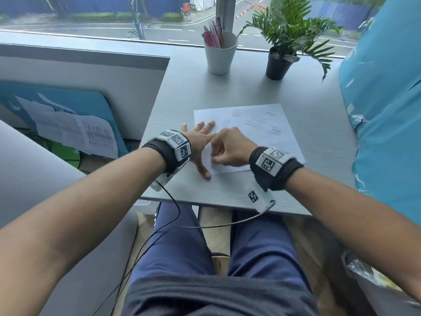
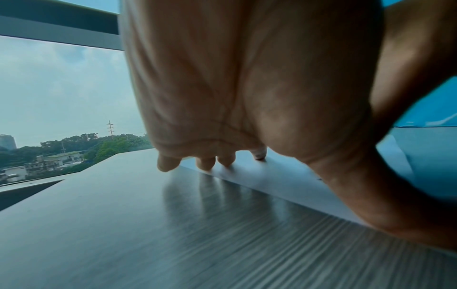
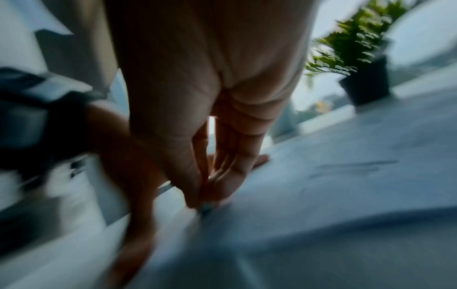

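Observation:
A printed sheet of paper (image 1: pixel 250 128) lies on the grey table (image 1: pixel 173 99) in front of me. My left hand (image 1: pixel 201 142) lies flat with its fingers spread, pressing on the sheet's left edge; the left wrist view shows its fingertips (image 2: pixel 205 164) on the paper (image 2: pixel 272 181). Just right of it, my right hand (image 1: pixel 215 157) is curled, thumb and fingers pinching at the sheet's near-left part. In the blurred right wrist view the pinch (image 3: pixel 202 203) meets the paper (image 3: pixel 321 195) at a small dark spot that I cannot identify.
At the back of the table stand a white cup of pink pens (image 1: pixel 219 53) and a potted fern (image 1: pixel 280 62). A blue covered bulk (image 1: pixel 387 110) borders the right side, a grey partition (image 1: pixel 91 65) the left. Cables hang from both wristbands over my lap.

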{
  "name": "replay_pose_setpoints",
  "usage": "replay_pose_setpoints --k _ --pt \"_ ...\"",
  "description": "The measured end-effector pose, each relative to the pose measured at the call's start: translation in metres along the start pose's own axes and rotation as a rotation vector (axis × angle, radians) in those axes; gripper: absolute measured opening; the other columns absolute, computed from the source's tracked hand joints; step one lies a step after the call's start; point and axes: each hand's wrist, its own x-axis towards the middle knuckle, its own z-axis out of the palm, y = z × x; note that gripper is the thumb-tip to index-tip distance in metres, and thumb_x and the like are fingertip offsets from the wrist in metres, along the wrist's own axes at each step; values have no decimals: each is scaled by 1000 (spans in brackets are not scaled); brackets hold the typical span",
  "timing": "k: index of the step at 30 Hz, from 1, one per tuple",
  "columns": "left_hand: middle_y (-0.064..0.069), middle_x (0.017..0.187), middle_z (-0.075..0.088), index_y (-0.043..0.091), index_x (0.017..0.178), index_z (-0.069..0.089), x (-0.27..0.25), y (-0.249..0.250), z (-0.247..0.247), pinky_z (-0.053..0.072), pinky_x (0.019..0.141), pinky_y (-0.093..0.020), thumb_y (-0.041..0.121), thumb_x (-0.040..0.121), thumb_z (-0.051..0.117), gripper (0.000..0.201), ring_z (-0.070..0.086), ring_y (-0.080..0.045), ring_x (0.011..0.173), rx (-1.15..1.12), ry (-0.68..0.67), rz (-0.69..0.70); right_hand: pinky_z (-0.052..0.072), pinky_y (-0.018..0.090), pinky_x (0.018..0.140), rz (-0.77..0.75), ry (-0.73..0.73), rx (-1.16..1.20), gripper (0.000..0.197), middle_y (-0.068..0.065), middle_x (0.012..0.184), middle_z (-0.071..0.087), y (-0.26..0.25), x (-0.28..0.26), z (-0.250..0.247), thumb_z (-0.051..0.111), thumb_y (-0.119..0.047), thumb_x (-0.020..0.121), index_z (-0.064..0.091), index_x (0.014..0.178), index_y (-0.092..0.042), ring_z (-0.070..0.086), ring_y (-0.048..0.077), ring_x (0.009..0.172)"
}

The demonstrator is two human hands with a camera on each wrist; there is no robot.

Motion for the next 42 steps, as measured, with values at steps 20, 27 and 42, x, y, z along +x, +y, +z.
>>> replay_pose_setpoints --k 20,27,42 --pt "-1 161 -27 36 155 -10 -3 5 -2 -5 117 -63 65 48 87 147 -19 -28 149 -3 6 3 42 14 53 114 212 18 4 0 65 68 18 8 -16 72 -10 71 75 71 -13 59 8 57" --pt "0 161 -28 39 155 -11 -1 2 -2 -4 116 -65 66 47 88 149 -20 -28 149 2 4 1 50 21 58 112 200 4 5 1 67 68 21 9 -15 72 -12 71 76 72 -10 62 14 63" --pt "0 160 -30 41 153 -16 0 6 -3 0 112 -73 68 46 87 151 -20 -29 149 40 -33 -11 57 24 65 99 163 9 7 1 73 71 20 4 -14 74 -12 71 77 77 -10 67 14 68"
